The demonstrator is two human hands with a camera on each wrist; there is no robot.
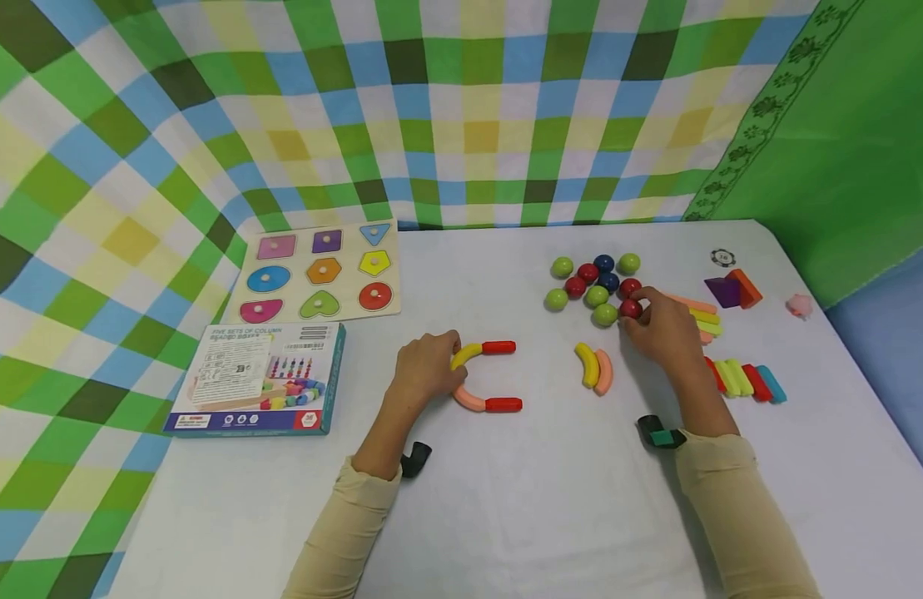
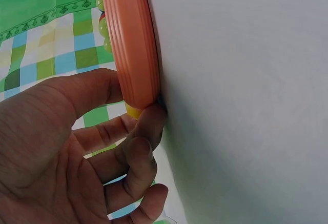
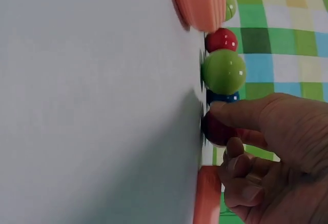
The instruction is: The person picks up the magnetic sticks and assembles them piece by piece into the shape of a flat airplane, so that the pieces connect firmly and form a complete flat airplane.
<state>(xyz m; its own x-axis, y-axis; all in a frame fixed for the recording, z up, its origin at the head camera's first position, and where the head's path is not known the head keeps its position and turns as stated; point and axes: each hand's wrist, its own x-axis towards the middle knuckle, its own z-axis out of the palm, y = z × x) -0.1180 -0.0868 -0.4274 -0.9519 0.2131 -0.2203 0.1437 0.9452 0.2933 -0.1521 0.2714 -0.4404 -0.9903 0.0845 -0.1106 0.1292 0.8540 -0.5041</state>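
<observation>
My left hand (image 1: 425, 366) pinches the left end of a yellow curved piece (image 1: 466, 355). An orange curved piece (image 1: 470, 398) lies just below it, right by the fingers; in the left wrist view this ribbed orange piece (image 2: 134, 39) covers most of the yellow one. Each curved piece meets a red stick (image 1: 498, 347) at its right end, making an open U. Between the thumb and fingers of my right hand (image 1: 665, 329) is a dark red ball (image 1: 630, 309), at the near right edge of a ball cluster; the right wrist view shows the red ball (image 3: 218, 129) close over the table.
Green balls (image 1: 604, 314), red and blue ones cluster at centre right. Nearer lie another yellow curve (image 1: 587, 364) and orange curve (image 1: 603, 373). Coloured sticks (image 1: 761, 383) and prisms (image 1: 744, 291) are on the right. A shape board (image 1: 319, 279) and a box (image 1: 255, 378) stand left.
</observation>
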